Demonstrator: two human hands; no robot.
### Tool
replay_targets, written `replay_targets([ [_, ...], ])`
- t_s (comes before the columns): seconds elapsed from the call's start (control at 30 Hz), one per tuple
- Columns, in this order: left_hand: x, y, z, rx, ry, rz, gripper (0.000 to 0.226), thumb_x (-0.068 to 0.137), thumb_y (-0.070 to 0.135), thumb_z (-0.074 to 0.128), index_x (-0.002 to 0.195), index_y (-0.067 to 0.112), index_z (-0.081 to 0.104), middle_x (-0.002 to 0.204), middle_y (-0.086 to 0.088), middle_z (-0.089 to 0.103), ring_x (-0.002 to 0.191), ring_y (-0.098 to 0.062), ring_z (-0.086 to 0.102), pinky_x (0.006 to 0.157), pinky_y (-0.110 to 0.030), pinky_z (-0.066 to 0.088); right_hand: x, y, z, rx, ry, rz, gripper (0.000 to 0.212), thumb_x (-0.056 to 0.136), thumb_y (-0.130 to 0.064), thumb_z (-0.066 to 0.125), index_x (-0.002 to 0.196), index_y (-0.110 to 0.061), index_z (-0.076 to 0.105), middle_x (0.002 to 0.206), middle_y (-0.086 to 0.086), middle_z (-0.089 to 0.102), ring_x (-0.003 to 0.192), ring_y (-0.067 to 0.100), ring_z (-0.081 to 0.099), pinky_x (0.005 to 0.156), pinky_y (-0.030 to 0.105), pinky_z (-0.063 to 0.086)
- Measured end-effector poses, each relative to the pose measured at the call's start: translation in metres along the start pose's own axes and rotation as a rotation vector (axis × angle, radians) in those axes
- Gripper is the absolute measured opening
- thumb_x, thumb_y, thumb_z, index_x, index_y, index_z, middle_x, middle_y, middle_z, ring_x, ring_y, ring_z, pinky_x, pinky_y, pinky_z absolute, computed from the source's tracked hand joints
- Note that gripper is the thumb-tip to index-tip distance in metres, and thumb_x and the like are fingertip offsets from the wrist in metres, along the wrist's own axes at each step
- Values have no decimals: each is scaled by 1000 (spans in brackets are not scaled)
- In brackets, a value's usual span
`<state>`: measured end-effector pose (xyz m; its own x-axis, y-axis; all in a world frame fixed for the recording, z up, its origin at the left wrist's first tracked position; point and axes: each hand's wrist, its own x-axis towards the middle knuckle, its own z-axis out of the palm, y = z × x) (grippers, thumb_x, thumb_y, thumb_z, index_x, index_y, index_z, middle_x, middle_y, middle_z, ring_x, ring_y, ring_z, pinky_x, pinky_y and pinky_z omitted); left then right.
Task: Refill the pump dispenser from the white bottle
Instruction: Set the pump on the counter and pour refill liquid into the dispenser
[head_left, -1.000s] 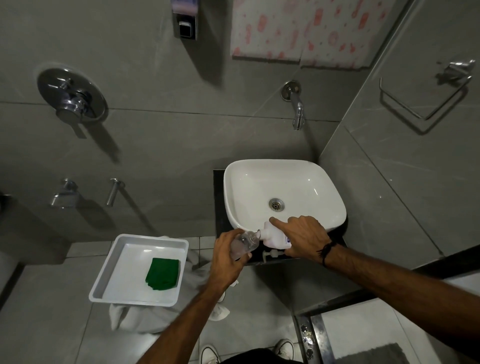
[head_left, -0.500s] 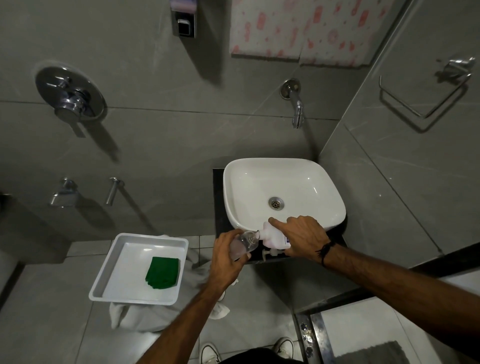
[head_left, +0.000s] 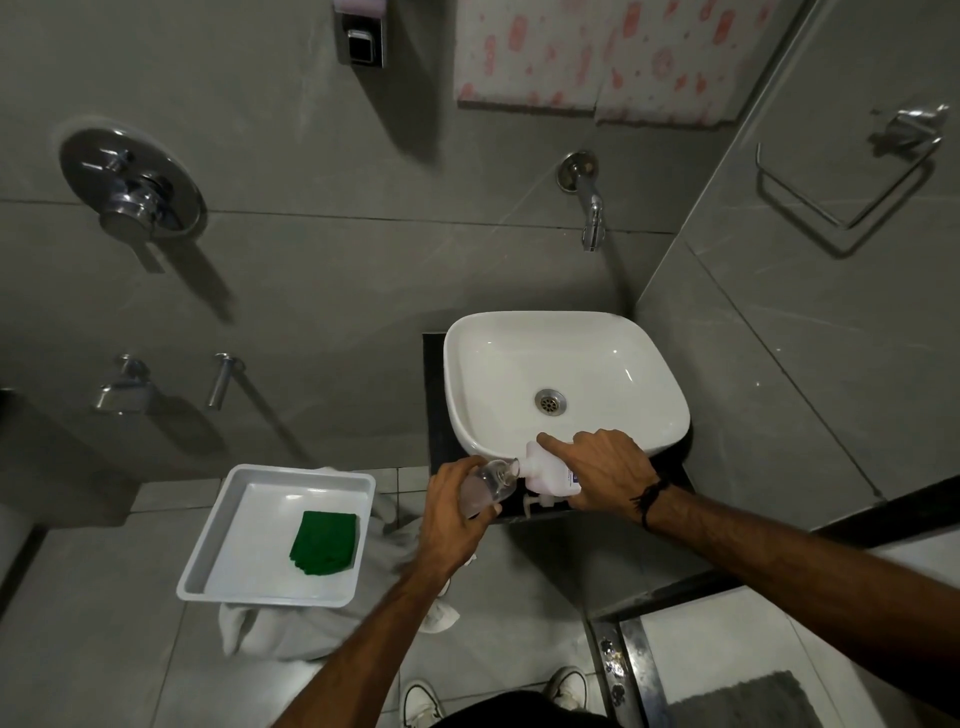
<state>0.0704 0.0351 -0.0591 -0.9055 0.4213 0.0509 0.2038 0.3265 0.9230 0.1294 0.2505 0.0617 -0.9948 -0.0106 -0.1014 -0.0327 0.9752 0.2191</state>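
Pump dispenser (head_left: 485, 486), gripped in left hand (head_left: 451, 512), takes soap from tipped white bottle (head_left: 548, 473) clasped by right hand (head_left: 605, 475); refill underway.

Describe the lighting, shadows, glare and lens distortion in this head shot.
Head view: dim overall, the grey walls murky; hard shadows trail down-right from the shower valve and the spout. The white sink is brightest, with small glints but no washout. Wide-angle bending curves tile lines and stretches both forearms. The clear dispenser in the left hand reads soft; the white bottle under the right hand stays legible.
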Motion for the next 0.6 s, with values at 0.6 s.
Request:
replay_targets([
  [0.6, 26, -22, -2, 100, -63, -108, 51, 70, 11, 79, 117, 4, 62, 109, -15, 68, 101, -33, 63, 88, -45, 53, -44, -10, 86, 778, 20, 548, 77, 54, -53, 78, 119, -35, 41, 100, 0, 69, 89, 27, 66, 71, 39, 58],
])
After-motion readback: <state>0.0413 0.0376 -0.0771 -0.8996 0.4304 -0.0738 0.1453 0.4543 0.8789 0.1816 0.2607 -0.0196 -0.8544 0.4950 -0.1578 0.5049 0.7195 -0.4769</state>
